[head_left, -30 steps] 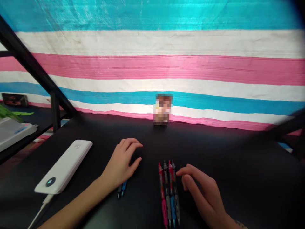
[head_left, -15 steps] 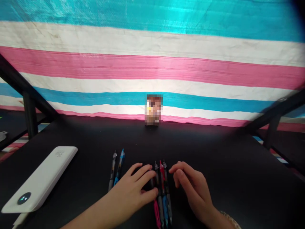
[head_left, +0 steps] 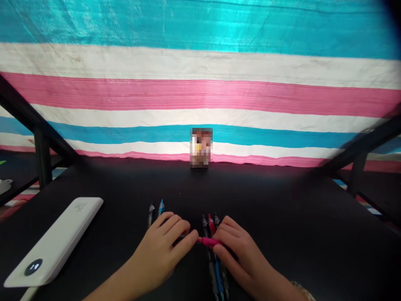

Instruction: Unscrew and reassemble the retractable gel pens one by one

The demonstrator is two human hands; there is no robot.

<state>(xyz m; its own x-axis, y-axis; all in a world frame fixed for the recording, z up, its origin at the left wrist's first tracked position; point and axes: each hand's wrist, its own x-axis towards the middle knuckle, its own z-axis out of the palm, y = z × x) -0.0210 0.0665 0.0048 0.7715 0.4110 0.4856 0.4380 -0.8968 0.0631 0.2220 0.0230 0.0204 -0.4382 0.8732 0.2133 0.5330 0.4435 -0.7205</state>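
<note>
A pink pen (head_left: 208, 241) lies crosswise between my two hands, above the other pens. My left hand (head_left: 166, 246) is closed around its left part, which the fingers mostly hide. The thumb and fingers of my right hand (head_left: 242, 251) pinch its pink grip end. Beneath it several pens lie side by side, among them a red-topped pen (head_left: 211, 224) and a dark pen (head_left: 204, 221). Beyond my left hand a grey-black pen (head_left: 151, 214) and a blue pen (head_left: 161, 207) lie on the table, their lower parts covered by the hand.
A white power bank (head_left: 59, 238) with a cable sits at the left of the black table (head_left: 266, 192). At the back edge stands a small pixelated object (head_left: 201, 148), before a striped sheet (head_left: 200, 96). Dark metal frame bars (head_left: 357, 146) slant at both sides.
The pink pen has been lifted from the row and turned crosswise. My left hand has moved left and closed on it, and my right hand has come in and gripped its other end.
</note>
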